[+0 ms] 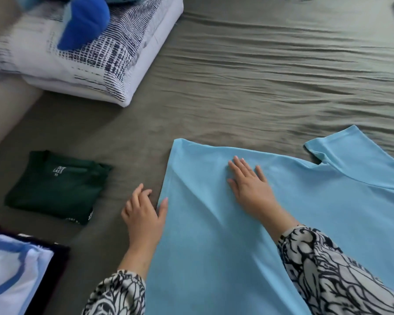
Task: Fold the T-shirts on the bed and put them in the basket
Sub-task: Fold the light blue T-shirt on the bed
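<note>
While the wrinkled grey-green bedsheet (271,64) is stretching across the bed, a smooth light blue T-shirt (214,246) is lying spread on it. The right hand (248,185) is pressing flat on the shirt, fingers spread; the left hand (141,212) is resting at its left edge, thumb touching the fabric, fingers loosely curled. A folded dark green T-shirt (55,189) is lying further left. A dark-rimmed basket (55,269) is holding a white, blue-trimmed shirt (7,273).
</note>
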